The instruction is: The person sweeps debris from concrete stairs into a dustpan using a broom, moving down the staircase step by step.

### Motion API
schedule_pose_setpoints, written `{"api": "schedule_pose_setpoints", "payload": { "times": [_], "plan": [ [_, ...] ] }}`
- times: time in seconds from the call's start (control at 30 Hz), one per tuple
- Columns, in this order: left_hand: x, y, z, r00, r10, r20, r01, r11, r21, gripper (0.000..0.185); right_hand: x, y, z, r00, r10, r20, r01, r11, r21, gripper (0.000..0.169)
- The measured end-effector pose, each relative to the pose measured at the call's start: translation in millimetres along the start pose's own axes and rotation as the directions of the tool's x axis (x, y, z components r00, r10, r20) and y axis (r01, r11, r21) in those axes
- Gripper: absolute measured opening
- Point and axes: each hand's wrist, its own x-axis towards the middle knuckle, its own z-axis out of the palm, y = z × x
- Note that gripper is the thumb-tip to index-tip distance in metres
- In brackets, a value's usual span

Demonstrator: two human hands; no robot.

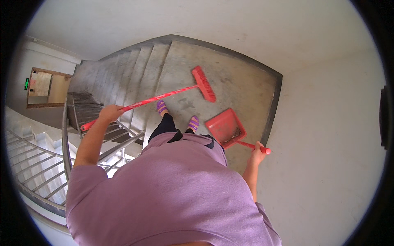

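My left hand grips the red patterned handle of a push-style broom near its upper end. The handle slants across in front of my feet to the red broom head, whose bristles face right, over the concrete landing. On my right side, my right hand is closed around the short red handle of a dustpan. Dark debris lies in the pan near its handle side. The pan's open edge faces up-left, apart from the bristles.
Concrete stairs begin at the landing's left edge. A metal railing stands at my left, with another flight beyond it. White walls with a dark baseboard bound the landing. My feet wear purple sandals. A wood-framed opening is far left.
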Motion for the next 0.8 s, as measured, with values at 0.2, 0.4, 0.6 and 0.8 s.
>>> {"api": "schedule_pose_setpoints", "payload": {
  "times": [0.2, 0.4, 0.6, 0.8],
  "plan": [
    [-39, -38, -25, 0.98, -0.196, -0.022, 0.193, 0.977, -0.095, 0.035, 2, 3, 21, 0.998, 0.009, 0.069, -0.008, 1.0, -0.015, 0.015],
    [-69, -50, -10, 0.969, -0.245, 0.038, 0.226, 0.807, -0.546, 0.031, 4, 4, 65, 0.976, -0.019, 0.215, 0.026, 0.999, -0.029, 0.013],
    [-39, -29, 47, 0.966, -0.229, 0.118, 0.239, 0.626, -0.743, 0.034, -3, -5, 135, 0.926, -0.051, 0.373, 0.103, 0.987, -0.122, 0.016],
    [-17, -6, 97, 0.975, -0.222, 0.019, 0.167, 0.673, -0.72, 0.033, -21, -11, 193, 0.864, -0.132, 0.486, 0.277, 0.93, -0.24, 0.017]
  ]
}}
